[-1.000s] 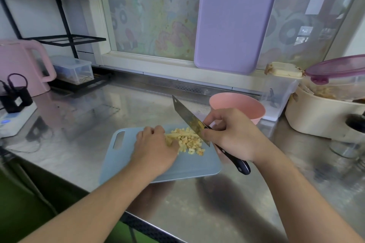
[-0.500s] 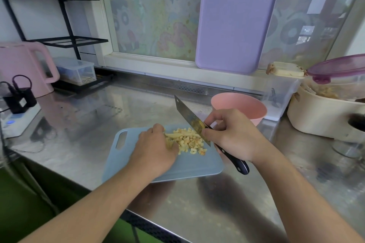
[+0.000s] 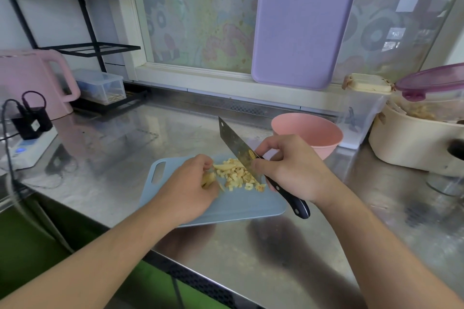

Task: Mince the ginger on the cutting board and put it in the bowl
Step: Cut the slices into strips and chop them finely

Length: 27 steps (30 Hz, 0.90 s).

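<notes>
Right hand (image 3: 293, 170) fingers gripping knife (image 3: 238, 150), blade pointing away-left over ginger (image 3: 238, 175), left hand (image 3: 193, 180) fingers curled on strips

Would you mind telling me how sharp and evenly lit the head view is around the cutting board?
Head view: the ginger, knife and both hands are sharp; daylight from the window gives soft glare on the steel counter; the arms cast dim reflections below the cutting board; wide-angle bending curves the rack at left.
</notes>
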{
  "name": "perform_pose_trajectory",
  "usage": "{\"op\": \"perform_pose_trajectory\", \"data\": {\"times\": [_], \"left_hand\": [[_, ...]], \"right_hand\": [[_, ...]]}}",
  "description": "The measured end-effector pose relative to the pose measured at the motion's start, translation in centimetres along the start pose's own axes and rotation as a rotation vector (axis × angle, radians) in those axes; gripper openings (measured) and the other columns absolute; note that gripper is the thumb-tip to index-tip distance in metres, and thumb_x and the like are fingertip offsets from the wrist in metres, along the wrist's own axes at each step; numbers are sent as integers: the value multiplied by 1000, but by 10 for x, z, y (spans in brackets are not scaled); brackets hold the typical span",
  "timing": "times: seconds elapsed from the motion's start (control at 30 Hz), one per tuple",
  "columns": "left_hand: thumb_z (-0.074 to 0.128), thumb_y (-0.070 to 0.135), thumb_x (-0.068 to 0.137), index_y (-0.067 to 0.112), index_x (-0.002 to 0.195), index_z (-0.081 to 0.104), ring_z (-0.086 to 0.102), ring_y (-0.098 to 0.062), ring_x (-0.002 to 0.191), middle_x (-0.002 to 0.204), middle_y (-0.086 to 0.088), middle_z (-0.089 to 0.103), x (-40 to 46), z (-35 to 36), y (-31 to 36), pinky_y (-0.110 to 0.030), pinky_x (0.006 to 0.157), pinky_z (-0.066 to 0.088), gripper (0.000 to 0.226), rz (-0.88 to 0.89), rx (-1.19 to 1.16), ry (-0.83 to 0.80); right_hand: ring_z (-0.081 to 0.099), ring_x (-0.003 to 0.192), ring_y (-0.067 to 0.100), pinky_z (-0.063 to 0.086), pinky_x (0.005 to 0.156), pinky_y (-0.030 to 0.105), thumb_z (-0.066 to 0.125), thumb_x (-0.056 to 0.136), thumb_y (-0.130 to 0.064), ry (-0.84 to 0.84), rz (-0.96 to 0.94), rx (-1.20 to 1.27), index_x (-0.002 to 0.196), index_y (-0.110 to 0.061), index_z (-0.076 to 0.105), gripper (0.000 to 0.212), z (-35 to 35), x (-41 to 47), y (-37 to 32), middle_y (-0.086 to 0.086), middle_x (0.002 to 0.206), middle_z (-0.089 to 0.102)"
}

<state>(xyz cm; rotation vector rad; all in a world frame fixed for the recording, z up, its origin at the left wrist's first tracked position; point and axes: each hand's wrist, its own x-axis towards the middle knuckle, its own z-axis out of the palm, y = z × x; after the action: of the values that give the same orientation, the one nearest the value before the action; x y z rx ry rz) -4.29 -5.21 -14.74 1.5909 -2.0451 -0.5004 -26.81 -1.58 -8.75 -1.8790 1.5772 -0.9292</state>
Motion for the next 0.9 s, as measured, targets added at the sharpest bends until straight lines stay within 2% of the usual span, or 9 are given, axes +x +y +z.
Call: {"op": "perform_pose_trajectory", "data": {"times": [0.1,0.17,0.33,0.43,0.5,0.6,0.77,0.9], "left_hand": [[65,43,94,27,143,44,41,-14,135,140,11,46,-2,8,2,-30,107,40,56,-51,28,66],[63,44,95,25,143,44,35,-17,135,138,8,45,-3,13,4,-33,108,39,55,-78,73,78],[58,29,99,23,141,46,37,-21,135,139,2,49,2,11,0,-35,110,38,44,-105,93,60],[56,20,99,26,139,48,40,-18,135,138,4,51,1,4,-6,-30,109,37,42,-83,62,28],[56,19,100,29,139,49,42,-14,132,137,8,51,-2,1,-10,-25,103,36,41,-59,42,12],[60,28,100,29,138,49,42,-12,131,136,12,50,-9,1,-14,-24,99,34,40,-55,13,38],[60,58,92,25,140,46,33,-18,134,136,8,47,-13,8,-8,-34,112,35,59,-137,121,127],[59,51,95,23,142,44,34,-20,130,135,6,45,-10,17,1,-33,108,34,57,-115,127,91]], "right_hand": [[53,42,13,45,52,23,69,92,-22,1,6,12,84,-19,70,9,4,-1,-3,9,54,70],[52,41,12,44,52,23,69,92,-22,0,8,6,84,-19,70,9,5,-1,-3,9,53,69],[54,41,12,46,52,23,68,94,-23,-8,6,-5,87,-20,70,8,5,-1,-2,8,54,70],[55,42,12,45,50,20,68,95,-23,-3,0,-6,87,-20,71,8,4,-1,-3,7,54,70],[54,42,12,45,50,19,68,95,-23,-2,-2,-7,87,-20,70,8,3,-1,-2,8,54,70],[55,42,13,46,50,21,68,94,-23,-4,-3,-20,88,-21,69,7,5,-1,-2,7,54,70],[55,42,13,46,49,20,68,94,-22,-7,-4,-27,88,-20,70,6,7,-2,-2,7,54,70],[55,43,12,45,50,19,68,94,-22,-6,-3,-34,88,-20,70,7,8,-1,-2,7,54,70]]}}
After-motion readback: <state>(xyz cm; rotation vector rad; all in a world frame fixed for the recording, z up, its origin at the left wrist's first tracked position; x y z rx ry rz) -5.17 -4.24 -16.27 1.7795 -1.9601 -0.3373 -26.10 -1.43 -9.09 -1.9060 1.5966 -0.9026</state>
